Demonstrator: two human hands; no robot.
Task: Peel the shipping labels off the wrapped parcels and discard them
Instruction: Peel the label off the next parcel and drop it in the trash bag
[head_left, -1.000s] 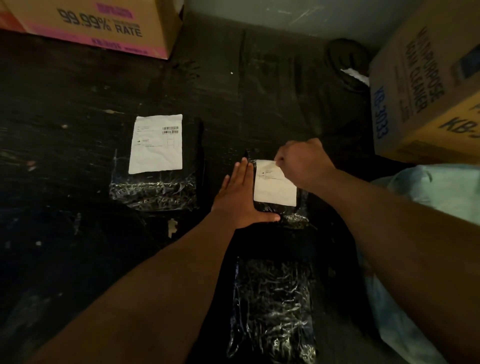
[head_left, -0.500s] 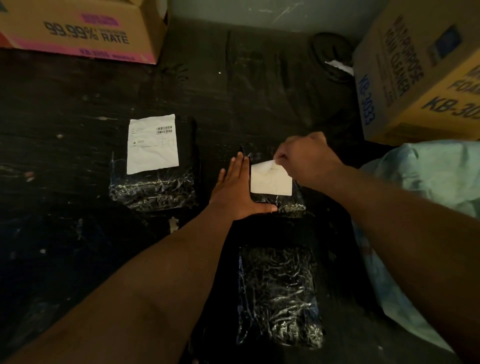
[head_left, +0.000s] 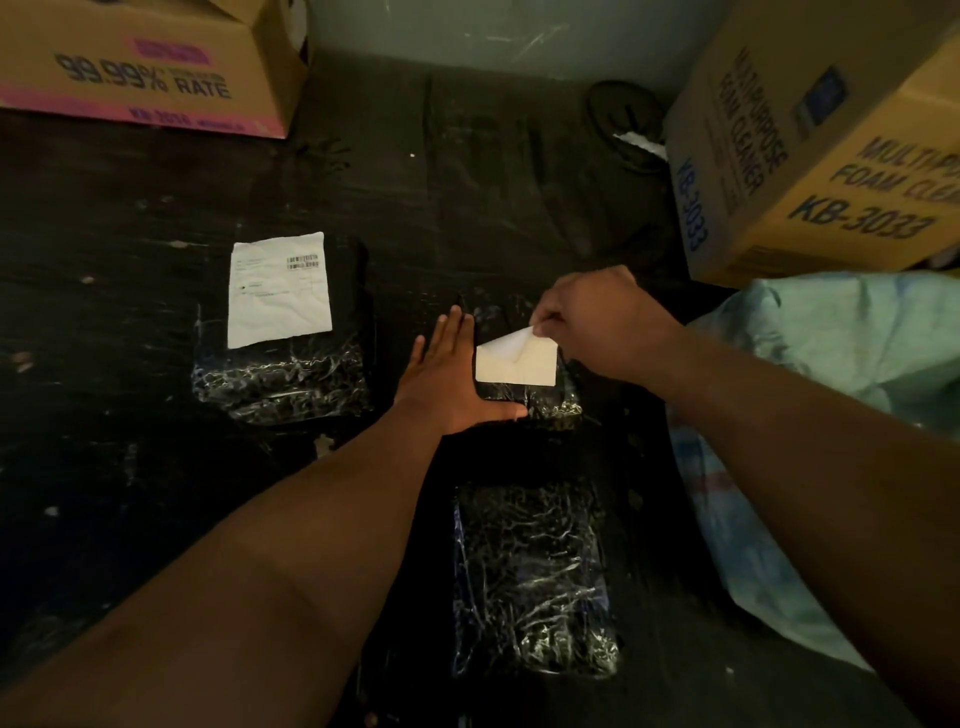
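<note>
White label (head_left: 515, 365) lay half-lifted on the middle parcel (head_left: 540, 402), my right hand (head_left: 597, 325) pinching its folded corner while my flat left hand (head_left: 449, 382) pressed beside it.

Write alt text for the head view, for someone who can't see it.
The right hand pinches the folded-back corner of a white label, partly peeled off a small black wrapped parcel, while the left hand lies flat beside it, thumb on the parcel's near edge. Another labelled parcel lies to the left, an unlabelled one nearer, between cardboard boxes.
</note>
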